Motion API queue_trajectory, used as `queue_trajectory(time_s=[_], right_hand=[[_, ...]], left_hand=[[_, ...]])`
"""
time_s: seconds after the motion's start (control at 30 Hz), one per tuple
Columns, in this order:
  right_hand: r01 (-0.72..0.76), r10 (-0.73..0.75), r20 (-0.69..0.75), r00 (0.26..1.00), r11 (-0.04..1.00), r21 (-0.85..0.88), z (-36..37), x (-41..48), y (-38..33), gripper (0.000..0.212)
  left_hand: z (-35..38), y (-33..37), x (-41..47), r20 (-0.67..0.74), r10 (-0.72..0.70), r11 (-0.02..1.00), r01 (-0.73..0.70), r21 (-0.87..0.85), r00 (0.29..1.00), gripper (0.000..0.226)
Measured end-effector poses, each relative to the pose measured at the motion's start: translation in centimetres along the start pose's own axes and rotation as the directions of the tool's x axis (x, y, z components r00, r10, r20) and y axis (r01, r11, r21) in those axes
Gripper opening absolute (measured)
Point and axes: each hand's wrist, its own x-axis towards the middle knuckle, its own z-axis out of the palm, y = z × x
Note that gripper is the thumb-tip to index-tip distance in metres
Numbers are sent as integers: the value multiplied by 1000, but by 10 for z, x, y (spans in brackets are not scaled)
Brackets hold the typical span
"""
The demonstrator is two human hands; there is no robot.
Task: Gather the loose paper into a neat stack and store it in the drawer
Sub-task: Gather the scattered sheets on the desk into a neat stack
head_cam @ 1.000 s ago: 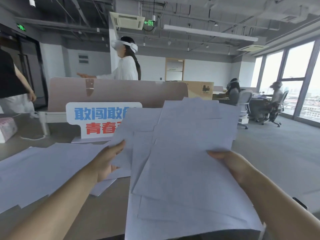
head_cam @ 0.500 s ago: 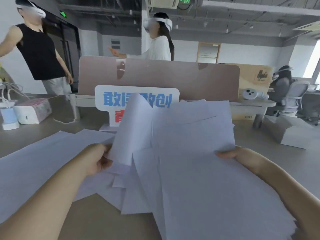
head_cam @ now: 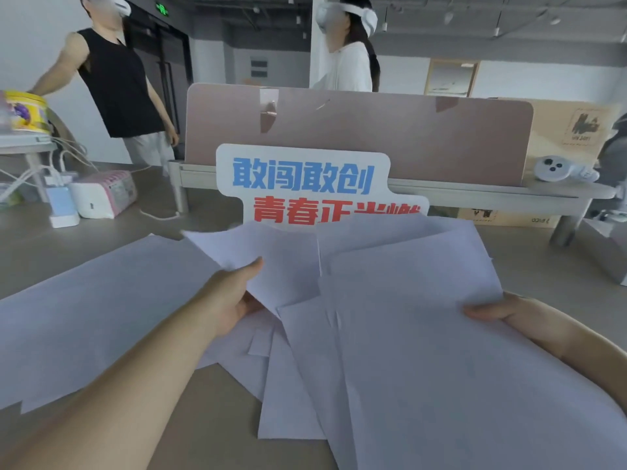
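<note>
A fanned bunch of white paper sheets (head_cam: 424, 334) is held above the desk, its edges uneven. My right hand (head_cam: 498, 310) grips the bunch at its right edge, thumb on top. My left hand (head_cam: 234, 293) pinches one sheet (head_cam: 271, 262) at the bunch's left side, thumb over the sheet. More loose sheets (head_cam: 84, 317) lie spread flat on the desk to the left, partly under my left forearm. No drawer is in view.
A white sign with blue and red characters (head_cam: 305, 178) stands just behind the paper, in front of a pink desk divider (head_cam: 373, 130). Chargers and a tissue pack (head_cam: 105, 195) sit at the far left. Two people wearing headsets stand beyond the divider.
The view has tipped down and swung left. The held bunch has come lower, toward the desk. My left hand has shifted from the bunch's lower edge to pinching a single sheet on its left.
</note>
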Motion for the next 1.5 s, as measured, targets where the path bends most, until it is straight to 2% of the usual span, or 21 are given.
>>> queue_trajectory(time_s=[0.07, 0.13, 0.23, 0.3, 0.4, 0.47, 0.53, 0.6, 0.7, 0.77, 0.83, 0.9, 0.93, 0.97, 1.03, 1.13, 1.23, 1.33, 1.43, 1.47, 1.5], right_hand=[[2, -2, -4, 1000, 1000, -9, 2, -1, 1, 59], [18, -19, -26, 999, 1000, -18, 2, -3, 0, 48], [76, -75, -81, 994, 997, 8, -2, -7, -3, 44], [127, -120, -109, 987, 990, 55, -7, -8, -5, 57], [167, -156, -103, 982, 979, 115, -9, -10, -7, 62], [143, -135, -85, 987, 985, 95, -6, -7, -5, 89], [80, -77, -46, 996, 994, 68, 1, -2, -1, 98], [26, -25, -32, 999, 998, 49, 9, 4, 1, 89], [-70, 70, -41, 997, 997, 20, 23, 9, 2, 72], [-100, 98, -34, 995, 994, -41, 32, 9, 1, 46], [-67, 59, -78, 995, 993, -94, 35, 10, 3, 29], [-14, 3, -107, 994, 995, -102, 38, 7, 2, 25], [18, -28, -115, 993, 996, -92, 38, 4, 1, 24], [59, -68, -121, 990, 995, -76, 37, 2, -1, 25], [166, -163, -118, 980, 986, 16, 33, -2, -5, 35], [253, -243, -92, 966, 960, 120, 30, -3, -9, 41], [186, -177, -96, 980, 978, 95, 43, 2, -5, 28], [7, -11, -164, 986, 1000, -25, 51, 9, 2, 30], [-118, 110, -225, 968, 993, -20, 47, 10, 2, 23], [-133, 127, -234, 964, 991, -8, 46, 9, 2, 22], [-139, 135, -244, 960, 990, 1, 45, 9, 3, 21]], left_hand=[[2, -3, 1, -73, 61, 997, -57, 50, 995, 23], [-2, 0, 2, -139, 89, 995, -82, 53, 986, 26], [-14, 9, 4, -182, 44, 998, -34, 55, 982, 24], [-18, 15, -2, -121, -2, 997, 12, 79, 993, 21], [-13, 17, -15, 27, -54, 975, 46, 219, 998, 23], [-3, 15, -23, 119, -94, 950, 53, 309, 989, 23], [8, 10, -28, 150, -91, 915, 24, 403, 985, 21], [19, 4, -32, 121, -61, 896, 1, 443, 991, 21], [27, -2, -29, -40, 41, 894, -18, 448, 998, 48], [25, 0, -22, -95, 81, 923, -39, 383, 992, 56], [18, 1, -12, -64, 85, 969, -67, 238, 994, 74], [3, -9, 11, 24, 74, 986, -77, 146, 997, 100], [1, -10, 11, 73, 89, 987, -98, 131, 993, 103], [1, -9, 10, 107, 107, 985, -120, 126, 988, 99], [15, 4, -9, 76, 208, 968, -216, 124, 975, 72], [27, 9, -26, 97, 305, 952, -307, 6, 947, 39], [38, 3, -36, 191, 329, 938, -343, 45, 925, 16], [36, 0, -33, 254, 209, 950, -258, 174, 944, 14], [19, 6, -26, 192, 87, 956, -136, 259, 977, 13], [14, 7, -26, 181, 91, 950, -140, 279, 979, 19], [11, 9, -28, 173, 112, 949, -157, 274, 979, 14]])
